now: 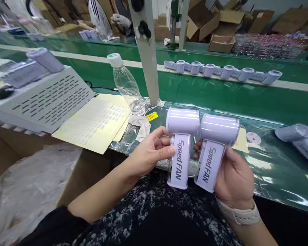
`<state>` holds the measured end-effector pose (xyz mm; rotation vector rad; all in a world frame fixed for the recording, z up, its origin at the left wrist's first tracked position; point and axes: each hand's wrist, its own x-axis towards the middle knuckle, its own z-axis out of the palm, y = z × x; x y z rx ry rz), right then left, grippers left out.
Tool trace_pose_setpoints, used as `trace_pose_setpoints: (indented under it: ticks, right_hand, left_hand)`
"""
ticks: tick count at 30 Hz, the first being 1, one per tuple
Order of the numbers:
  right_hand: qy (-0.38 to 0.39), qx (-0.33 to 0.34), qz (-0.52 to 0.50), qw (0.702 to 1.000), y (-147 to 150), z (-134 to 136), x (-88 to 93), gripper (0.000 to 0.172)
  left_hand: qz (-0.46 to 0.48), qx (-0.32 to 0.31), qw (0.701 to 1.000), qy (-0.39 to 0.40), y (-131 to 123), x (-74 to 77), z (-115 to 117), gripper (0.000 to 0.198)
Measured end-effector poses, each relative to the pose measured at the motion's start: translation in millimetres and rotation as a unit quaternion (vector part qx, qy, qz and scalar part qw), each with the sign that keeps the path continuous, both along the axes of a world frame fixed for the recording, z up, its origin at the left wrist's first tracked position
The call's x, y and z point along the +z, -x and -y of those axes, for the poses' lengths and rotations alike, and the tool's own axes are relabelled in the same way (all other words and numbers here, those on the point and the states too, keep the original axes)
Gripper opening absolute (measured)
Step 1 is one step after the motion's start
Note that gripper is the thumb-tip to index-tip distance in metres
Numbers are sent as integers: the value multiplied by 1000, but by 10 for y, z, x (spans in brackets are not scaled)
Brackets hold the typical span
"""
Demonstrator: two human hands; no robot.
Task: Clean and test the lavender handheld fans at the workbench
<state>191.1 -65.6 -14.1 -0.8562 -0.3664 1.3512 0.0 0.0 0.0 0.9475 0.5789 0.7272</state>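
Nearest to us, our left hand (150, 150) grips the left fan (181, 147) by its handle: the thumb lies across the printed "SpeedFAN" face and the fingers (161, 132) wrap round the far side, closed on the handle. Our right hand (233, 177), with a pale wristband (240, 214) at the wrist, holds the right fan (215, 150) in the same way, its fingers (199, 146) curled behind the handle and the palm against the outer side. Both fans stand upright in front of our body, above the near edge of the green surface (272, 102). Their cylindrical heads touch side by side, and the handles point down and splay slightly apart.

Just beyond the left hand lie a crumpled white cloth (141, 125) and a small yellow label (151, 116). To the left of these, a yellow sheet of stickers (92, 123) lies flat on the surface, partly under a perforated grey metal casing (46, 99). A clear water bottle (125, 83) with a white cap stands upright between the sheet and a grey vertical post (149, 58). At the right edge, further fans (301, 140) lie on their sides.

Further back, a row of fans (223, 71) lies along a white strip on the surface. Beyond it we see stacked cardboard boxes (213, 24) and, at upper left, another person's hand (122, 19), well apart from ours.
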Motion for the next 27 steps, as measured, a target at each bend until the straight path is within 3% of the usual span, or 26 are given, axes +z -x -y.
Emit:
trace_pose_setpoints:
  ticks: [7,15,18,21,23,25,27]
  right_hand:
    - [58,20,15,998,49,-21,25,30]
    - [98,31,35,994,60,-57,-27,32]
    - [71,42,46,996,30,-45,-98,32]
    - [-4,47,93,995,-11,-21,-175,34]
    - [-78,20,186,979,-41,8,-193,33]
    - [-141,-9,287,947,-76,48,-166,41]
    - [-200,-17,387,900,-121,92,-99,55]
  left_hand:
    - [-18,17,1000,-8,-44,-107,-17,66]
    - [-54,16,998,-9,-25,-114,-29,60]
    - [-62,9,998,-9,-19,-109,-42,59]
    - [-64,-11,998,-25,-3,-61,-59,58]
    - [-84,-33,993,-75,12,-17,-74,51]
    - [-132,-31,971,-198,23,10,-94,41]
    - [-156,10,907,-391,28,0,-114,34]
